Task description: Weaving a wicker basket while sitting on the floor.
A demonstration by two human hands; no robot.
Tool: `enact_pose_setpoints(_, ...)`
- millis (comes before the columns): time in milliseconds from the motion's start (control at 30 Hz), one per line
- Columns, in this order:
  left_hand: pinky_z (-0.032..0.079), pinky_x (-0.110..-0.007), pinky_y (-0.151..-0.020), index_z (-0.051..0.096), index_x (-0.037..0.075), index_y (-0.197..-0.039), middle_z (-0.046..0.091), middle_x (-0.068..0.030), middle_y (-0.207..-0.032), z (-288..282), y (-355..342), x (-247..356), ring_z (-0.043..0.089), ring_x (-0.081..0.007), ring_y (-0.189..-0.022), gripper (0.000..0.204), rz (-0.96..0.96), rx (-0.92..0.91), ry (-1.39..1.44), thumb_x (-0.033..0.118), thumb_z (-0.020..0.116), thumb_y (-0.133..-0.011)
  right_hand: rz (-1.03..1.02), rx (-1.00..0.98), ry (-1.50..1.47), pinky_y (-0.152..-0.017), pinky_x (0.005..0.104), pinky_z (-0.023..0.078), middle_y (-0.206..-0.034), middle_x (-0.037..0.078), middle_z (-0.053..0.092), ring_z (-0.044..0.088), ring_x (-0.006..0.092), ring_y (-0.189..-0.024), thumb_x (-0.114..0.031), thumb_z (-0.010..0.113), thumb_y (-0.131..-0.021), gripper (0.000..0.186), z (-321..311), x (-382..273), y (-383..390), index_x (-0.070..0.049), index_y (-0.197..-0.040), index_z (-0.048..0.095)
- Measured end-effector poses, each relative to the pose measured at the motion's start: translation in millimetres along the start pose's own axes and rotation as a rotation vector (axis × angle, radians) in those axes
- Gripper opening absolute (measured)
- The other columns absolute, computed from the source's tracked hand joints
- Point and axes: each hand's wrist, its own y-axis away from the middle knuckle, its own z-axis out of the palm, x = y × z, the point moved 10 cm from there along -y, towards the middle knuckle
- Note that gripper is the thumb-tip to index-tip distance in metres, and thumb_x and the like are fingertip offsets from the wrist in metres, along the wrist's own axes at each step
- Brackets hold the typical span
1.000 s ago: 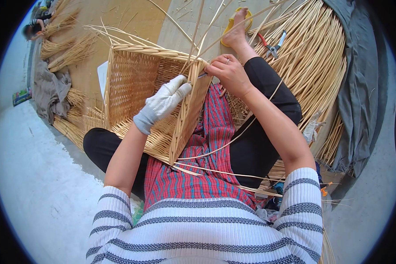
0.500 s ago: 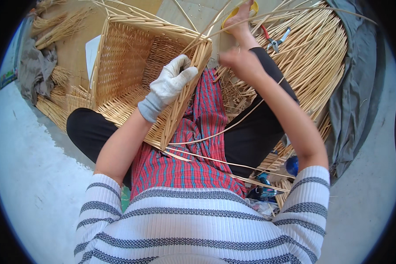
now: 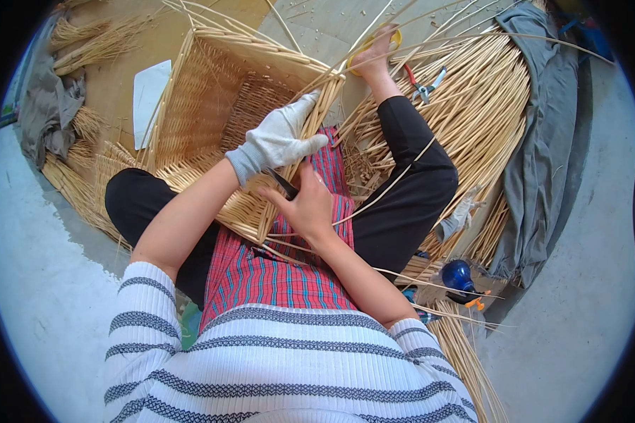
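A square wicker basket (image 3: 190,106) lies tilted on my lap, its opening toward me. My left hand (image 3: 279,137), in a whitish glove with a grey cuff, grips the basket's right rim. Just below it, my bare right hand (image 3: 307,204) is closed beside the same rim. A dark, narrow, pointed tool (image 3: 283,183) shows between its thumb and fingers; the rest of it is hidden in the palm. Long loose willow rods (image 3: 395,176) trail from the basket's edge, across my lap and off to the right.
A large heap of willow rods (image 3: 466,120) lies right of my leg, with red-handled pruning shears (image 3: 423,88) on it. Grey cloth (image 3: 543,141) borders the heap. A blue spray bottle (image 3: 458,275) stands at the lower right. White card (image 3: 150,99) lies left of the basket.
My right hand has come in from the right, beside the basket rim, and now shows a dark tool. My left hand has shifted slightly along the rim. The spray bottle shows more fully.
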Motion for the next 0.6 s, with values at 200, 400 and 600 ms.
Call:
enact_pose_setpoints(200, 0.036, -0.034, -0.110, 0.033, -0.009, -0.146, 0.049, -0.0254, -0.141, -11.2, -3.7, -3.3, 0.048, -0.0277, -0.132, 0.088, -0.007, -0.072, 0.193, 0.042, 0.073, -0.086, -0.071, -0.063, 0.190, -0.063, 0.0496, 0.053, -0.074, 0.021, 0.064, 0.066, 0.0407, -0.070, -0.047, 0.075, -0.077, 0.058, 16.3, -8.4, -19.3, 0.002, -0.098, 0.053)
enact_pose_setpoints(400, 0.037, -0.033, -0.109, 0.036, -0.002, -0.146, 0.050, -0.0174, -0.142, -9.9, 7.7, -2.8, 0.049, -0.0240, -0.130, 0.081, 0.086, 0.008, 0.077, 0.046, 0.068, -0.090, -0.051, -0.233, 0.312, -0.056, 0.0447, 0.051, -0.070, 0.018, 0.063, 0.065, 0.0360, -0.062, -0.051, 0.067, -0.087, 0.059, 7.1, 1.9, -7.6, 0.001, -0.108, 0.051)
enact_pose_setpoints(600, 0.050, -0.040, -0.090, 0.060, 0.003, -0.117, 0.067, -0.0198, -0.109, -32.7, 46.1, 0.8, 0.064, -0.0330, -0.103, 0.063, -0.246, -0.208, -0.058, 0.060, 0.057, -0.091, 0.425, -0.190, -0.489, -0.053, 0.0271, 0.043, -0.065, 0.002, 0.053, 0.055, 0.0111, -0.060, -0.039, 0.046, -0.104, 0.035, -29.6, 42.0, 11.8, -0.005, -0.106, 0.052)
